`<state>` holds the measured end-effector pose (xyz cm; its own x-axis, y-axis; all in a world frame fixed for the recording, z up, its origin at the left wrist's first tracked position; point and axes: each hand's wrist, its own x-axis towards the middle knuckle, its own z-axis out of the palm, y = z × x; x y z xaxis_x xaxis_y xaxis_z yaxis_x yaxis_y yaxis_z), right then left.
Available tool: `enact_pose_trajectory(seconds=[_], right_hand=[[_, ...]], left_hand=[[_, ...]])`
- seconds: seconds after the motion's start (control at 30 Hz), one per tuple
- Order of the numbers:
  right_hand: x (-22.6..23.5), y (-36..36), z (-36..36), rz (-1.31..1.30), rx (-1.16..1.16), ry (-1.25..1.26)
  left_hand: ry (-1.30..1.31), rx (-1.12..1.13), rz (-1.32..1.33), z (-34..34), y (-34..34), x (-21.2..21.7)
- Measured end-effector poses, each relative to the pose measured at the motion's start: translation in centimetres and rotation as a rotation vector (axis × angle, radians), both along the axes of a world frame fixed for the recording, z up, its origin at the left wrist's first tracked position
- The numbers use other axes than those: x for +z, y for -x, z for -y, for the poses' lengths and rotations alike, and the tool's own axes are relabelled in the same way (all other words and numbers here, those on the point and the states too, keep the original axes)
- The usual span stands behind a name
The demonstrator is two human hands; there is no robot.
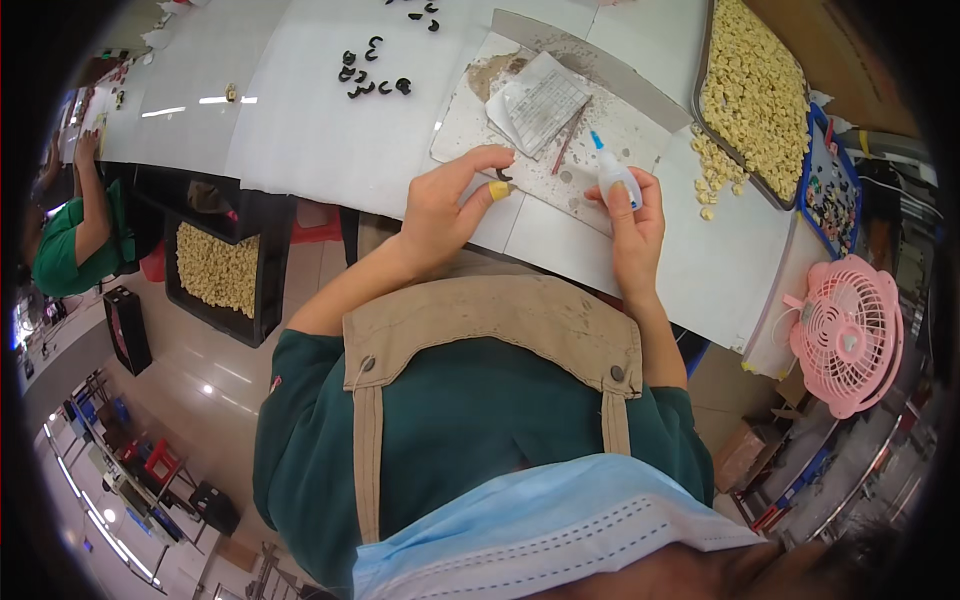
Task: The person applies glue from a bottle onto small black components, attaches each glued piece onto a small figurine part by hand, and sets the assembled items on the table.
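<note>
Squeeze bottle [618,182] is gripped by the curled right hand [636,226], black curved piece [504,175] pinched by the left hand [438,208]; both best kept steady.

smooth plastic bottle [609,170], matt cloth apron [490,318]

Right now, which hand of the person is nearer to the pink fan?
The right hand. It holds a white bottle to the left of the pink fan; the left hand, pinching a small black curved piece, is farther left.
</note>
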<state>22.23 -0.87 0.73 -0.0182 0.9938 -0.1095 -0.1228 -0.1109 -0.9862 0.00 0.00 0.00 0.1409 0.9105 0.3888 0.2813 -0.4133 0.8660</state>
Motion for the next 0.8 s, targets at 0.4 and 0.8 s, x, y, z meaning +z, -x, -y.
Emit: enact_pose_trajectory(seconds=[0.4,0.8], right_hand=[[0.0,0.8,-2.5,0.076,0.066,0.030],[-0.5,0.7,-3.4,0.056,0.075,0.023]], left_hand=[[0.201,-0.058,-0.096,0.9,0.7,-0.6],[0.082,0.023,-0.163,0.6,0.5,-0.8]])
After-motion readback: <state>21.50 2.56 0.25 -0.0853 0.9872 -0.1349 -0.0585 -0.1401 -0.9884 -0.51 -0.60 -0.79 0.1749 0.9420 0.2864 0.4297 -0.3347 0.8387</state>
